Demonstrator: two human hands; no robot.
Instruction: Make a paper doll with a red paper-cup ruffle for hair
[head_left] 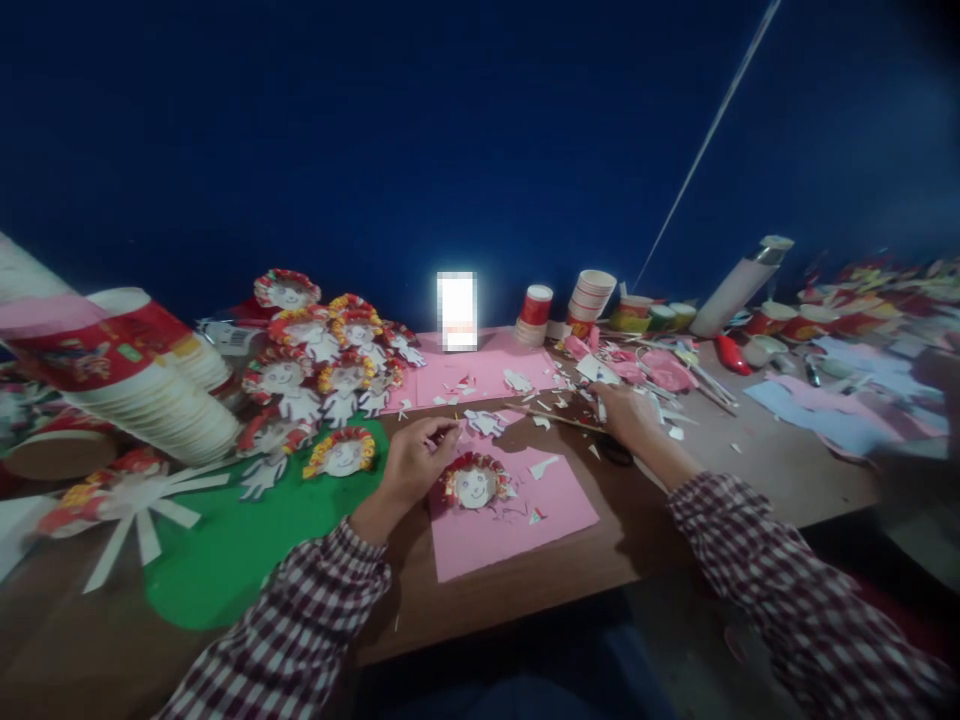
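My left hand (418, 462) is closed in a pinch beside a white paper cut-out figure (484, 424); what its fingertips hold is too small to make out. Just below lies a paper-cup doll head (476, 486) with a drawn smiling face and a curled red and yellow fringe, on a pink sheet (517, 545). My right hand (631, 418) reaches into paper scraps at the right, fingers bent downward and together. Whatever is under its fingertips is hidden. A dark looped handle (616, 450) shows beneath that wrist.
Finished-looking cup dolls (300, 340) are piled at the left, near a green sheet (247, 545) and stacked paper cups (161, 400). More cups (534, 315) stand at the back. Pink scraps (667, 368), a red object (733, 354) and a tilted white cylinder (739, 288) lie to the right.
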